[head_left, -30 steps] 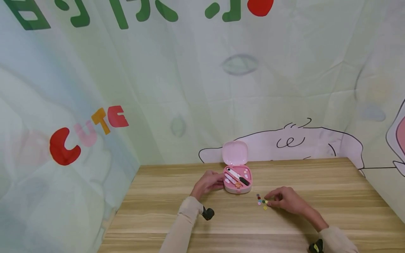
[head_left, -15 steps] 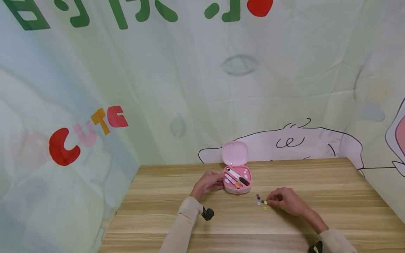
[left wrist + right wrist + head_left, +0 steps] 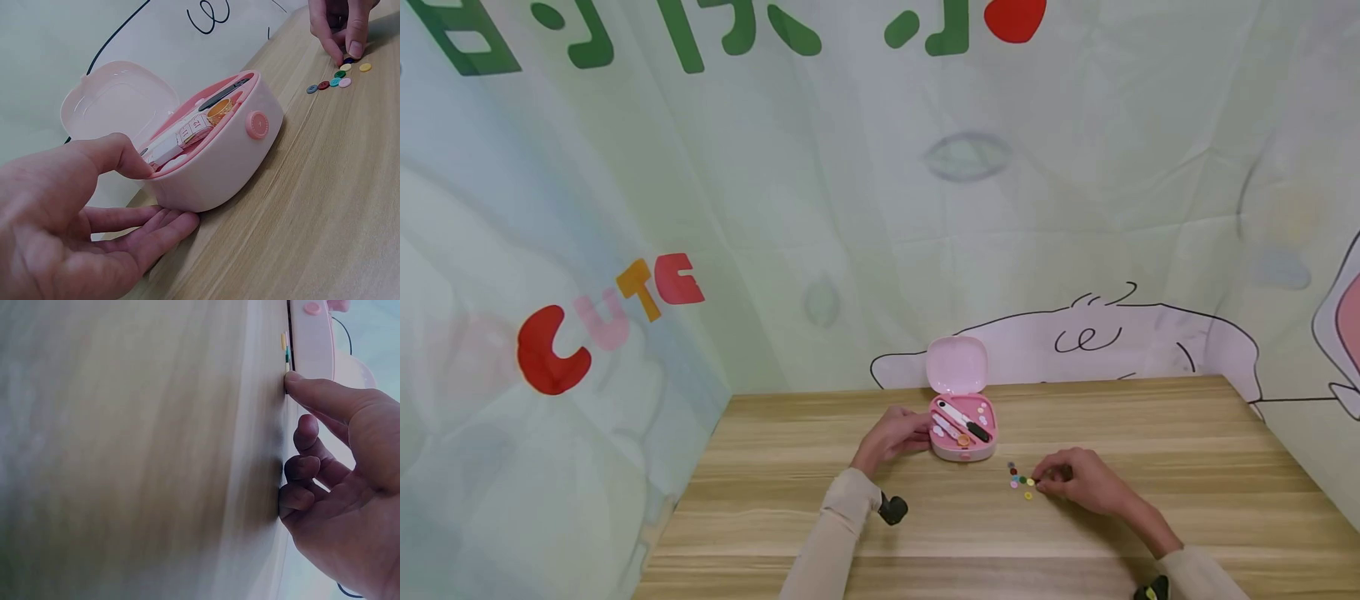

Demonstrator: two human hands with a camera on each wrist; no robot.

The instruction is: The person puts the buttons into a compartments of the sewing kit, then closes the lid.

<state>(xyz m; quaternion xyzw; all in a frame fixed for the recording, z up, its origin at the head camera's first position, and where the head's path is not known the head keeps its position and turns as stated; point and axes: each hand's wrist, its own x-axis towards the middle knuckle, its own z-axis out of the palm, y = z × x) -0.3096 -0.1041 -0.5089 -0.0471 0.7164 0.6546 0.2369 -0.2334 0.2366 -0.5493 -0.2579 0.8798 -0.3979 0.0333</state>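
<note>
A pink sewing kit box point(image 3: 964, 455) stands on the table with its lid raised. My left hand point(image 3: 895, 433) grips its left side, thumb point(image 3: 134, 159) on the rim and fingers low against the wall. Inside lie a tape measure point(image 3: 192, 129), an orange ring-like piece point(image 3: 219, 111) and a black-handled tool point(image 3: 977, 430). To the box's right, my right hand point(image 3: 1086, 481) pinches a dark blue button point(image 3: 349, 60) at the table surface. Beside its fingertips lies a pale yellow button point(image 3: 345, 67), then green point(image 3: 339, 74), light blue, pink point(image 3: 345, 82), dark red point(image 3: 323, 85) and grey-blue ones.
A separate yellow button point(image 3: 1028, 496) lies nearer the front of the wooden table point(image 3: 970, 533). Behind the table's back edge hangs a printed cloth point(image 3: 850, 208). The raised lid point(image 3: 957, 365) stands close to it.
My right fingertips have drawn slightly right, away from the pale yellow button. The left hand and the box have stayed in place.
</note>
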